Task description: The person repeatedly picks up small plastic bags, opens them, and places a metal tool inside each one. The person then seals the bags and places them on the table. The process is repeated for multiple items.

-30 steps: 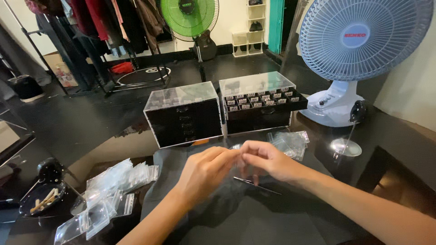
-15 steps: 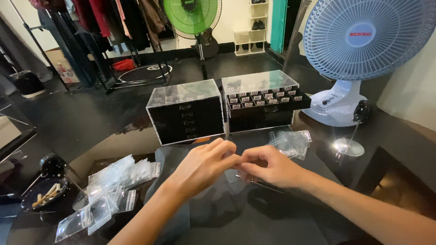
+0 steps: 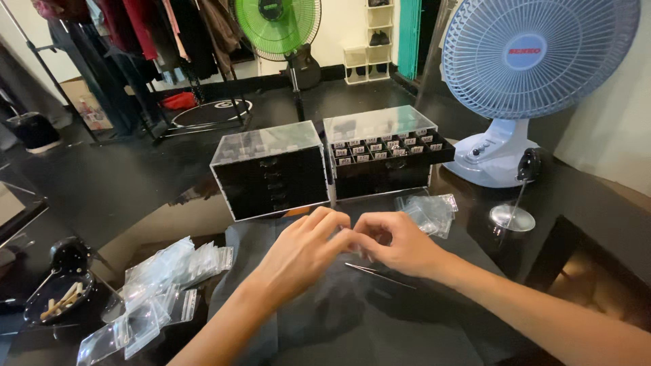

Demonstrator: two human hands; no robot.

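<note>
above the dark mat [image 3: 352, 325], left hand [image 3: 302, 254] and right hand [image 3: 400, 244] meet fingertips; grip contents hidden.

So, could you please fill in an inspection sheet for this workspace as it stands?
Surface: glossy black table with a dark grey mat under the hands.
Job's things: something small pinched between the fingertips of both hands, too small to tell; thin metal tweezers lie on the mat.
Clutter: heap of small clear bags at left, smaller pile of clear bags at right, two black drawer boxes, the right one with its top drawer pulled out, black dish.
Grips: left hand and right hand meet fingertip to fingertip.
Cables: nothing seen.
Surroundings: pale blue desk fan, green floor fan, clothes rail.
</note>
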